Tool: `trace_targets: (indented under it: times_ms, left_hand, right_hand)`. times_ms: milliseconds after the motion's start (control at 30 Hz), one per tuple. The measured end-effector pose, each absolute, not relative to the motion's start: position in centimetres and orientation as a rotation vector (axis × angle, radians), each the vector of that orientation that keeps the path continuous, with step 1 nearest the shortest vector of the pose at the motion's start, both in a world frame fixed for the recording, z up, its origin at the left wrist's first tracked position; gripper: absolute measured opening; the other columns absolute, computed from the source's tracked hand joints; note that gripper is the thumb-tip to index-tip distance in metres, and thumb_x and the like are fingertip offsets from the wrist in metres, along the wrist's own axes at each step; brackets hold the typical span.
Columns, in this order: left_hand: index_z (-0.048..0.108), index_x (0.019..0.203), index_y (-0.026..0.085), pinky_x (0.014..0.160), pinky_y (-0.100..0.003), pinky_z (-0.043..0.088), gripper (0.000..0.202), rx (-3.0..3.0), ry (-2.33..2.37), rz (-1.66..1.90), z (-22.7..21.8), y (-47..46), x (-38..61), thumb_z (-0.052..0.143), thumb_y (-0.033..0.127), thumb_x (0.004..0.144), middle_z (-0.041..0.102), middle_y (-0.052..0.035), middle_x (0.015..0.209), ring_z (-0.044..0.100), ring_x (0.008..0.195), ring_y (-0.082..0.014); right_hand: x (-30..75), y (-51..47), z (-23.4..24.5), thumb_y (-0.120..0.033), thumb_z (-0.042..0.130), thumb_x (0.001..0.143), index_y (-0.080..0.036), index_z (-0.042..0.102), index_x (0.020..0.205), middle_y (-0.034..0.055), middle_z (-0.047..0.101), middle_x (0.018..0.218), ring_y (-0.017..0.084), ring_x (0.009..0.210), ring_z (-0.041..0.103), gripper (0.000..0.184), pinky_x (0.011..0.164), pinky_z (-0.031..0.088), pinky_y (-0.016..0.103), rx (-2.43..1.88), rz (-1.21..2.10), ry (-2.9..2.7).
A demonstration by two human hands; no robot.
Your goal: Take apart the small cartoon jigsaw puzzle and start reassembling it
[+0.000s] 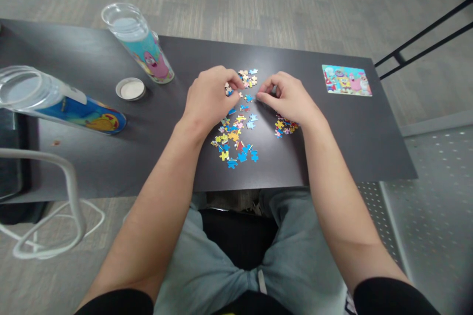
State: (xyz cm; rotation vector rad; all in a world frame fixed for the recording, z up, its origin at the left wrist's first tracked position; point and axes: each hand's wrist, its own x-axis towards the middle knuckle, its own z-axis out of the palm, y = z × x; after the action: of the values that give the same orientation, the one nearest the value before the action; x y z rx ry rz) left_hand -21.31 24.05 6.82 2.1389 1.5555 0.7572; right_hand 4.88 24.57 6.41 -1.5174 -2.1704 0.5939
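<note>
My left grip (214, 96) arches with a slight gap beside puzzle pieces (233, 136), spread between both grips and nearer me; my right grip (286, 96) is narrow, whether on a piece I can't tell. Dragging it low could scatter the pile (280, 125) just on its near side.

Grey carpet (221, 0) beyond dark table (354, 147)
</note>
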Motion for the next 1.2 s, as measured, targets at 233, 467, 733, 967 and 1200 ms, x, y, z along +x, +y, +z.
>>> trace_targets:
  times_ms: [233,467,733,967,1200]
  left_hand:
    - [0.084,0.113,0.035,0.103,-0.051,0.061,0.008,2.014,1.734,0.795,7.2,24.6,-23.3,0.081,0.04,0.107,0.085,-0.0065,0.13,0.074,0.113,-0.0297]
    - [0.085,0.114,0.034,0.107,-0.054,0.061,0.011,1.981,1.809,0.751,7.4,24.6,-23.9,0.083,0.039,0.105,0.084,-0.0049,0.125,0.075,0.112,-0.0287]
    - [0.085,0.119,0.035,0.11,-0.056,0.065,0.016,1.987,1.773,0.697,7.1,24.4,-23.5,0.088,0.037,0.103,0.086,-0.0072,0.135,0.078,0.111,-0.0308]
    - [0.089,0.117,0.036,0.107,-0.057,0.066,0.019,2.026,1.681,0.73,5.4,25.0,-24.1,0.093,0.036,0.098,0.084,-0.0073,0.133,0.074,0.101,-0.0274]
    - [0.09,0.119,0.036,0.104,-0.052,0.066,0.019,2.006,1.634,0.784,4.9,25.3,-25.0,0.09,0.037,0.099,0.087,-0.0066,0.128,0.074,0.105,-0.028]
  right_hand:
    - [4.8,24.8,6.0,-0.016,0.068,0.115,-0.03,0.091,0.133,0.0097,0.083,0.136,0.032,0.116,0.077,0.032,0.113,0.063,0.052,-1.356,0.532,-2.23]
    - [6.8,23.7,8.4,-0.015,0.059,0.119,-0.029,0.095,0.14,0.0153,0.088,0.149,0.039,0.135,0.081,0.044,0.129,0.062,0.065,-1.459,0.417,-2.239]
    - [2.8,19.9,9.2,-0.024,0.058,0.127,-0.03,0.09,0.159,0.0168,0.082,0.174,0.044,0.158,0.078,0.046,0.126,0.063,0.067,-1.437,0.427,-2.588]
    - [7.0,20.2,9.2,-0.03,0.072,0.121,-0.028,0.094,0.136,0.0209,0.086,0.157,0.049,0.151,0.079,0.027,0.125,0.062,0.076,-1.621,0.366,-2.549]
    - [2.3,21.4,9.5,-0.026,0.073,0.124,-0.026,0.09,0.155,0.0188,0.084,0.156,0.044,0.13,0.085,0.036,0.122,0.063,0.07,-1.631,0.321,-2.429]
